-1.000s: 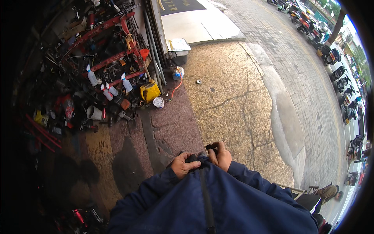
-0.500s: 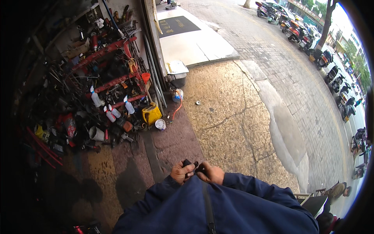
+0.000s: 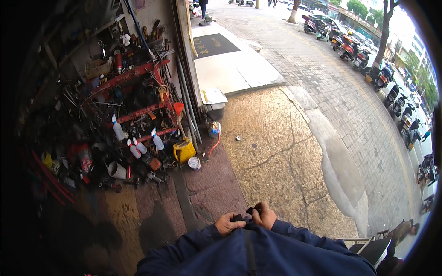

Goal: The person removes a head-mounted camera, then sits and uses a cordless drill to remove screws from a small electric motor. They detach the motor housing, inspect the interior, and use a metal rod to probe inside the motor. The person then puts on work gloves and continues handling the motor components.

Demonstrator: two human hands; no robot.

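My left hand [image 3: 229, 224] is closed on a small black piece [image 3: 237, 218] at the top edge of the navy jacket [image 3: 216, 255] I have on, its thumb lying across it. My right hand [image 3: 264, 215] pinches another small black piece [image 3: 251, 211] just beside it, fingers curled. What exactly these pieces are is too small to make out. The jacket's dark zipper [image 3: 251, 257] runs down below my hands.
Tools and parts crowd a red rack [image 3: 124, 81] at left, with spray bottles [image 3: 159, 141], a yellow jug [image 3: 183, 151] and a tub [image 3: 194, 162]. Scooters [image 3: 348, 53] line the paved sidewalk [image 3: 340, 129]. A person [image 3: 400, 232] is at lower right, another [image 3: 203, 8] stands up top.
My view has lifted, showing more street and shifting the scene downward. My hands have stayed together at the jacket, adjusting their grip on the black pieces slightly.
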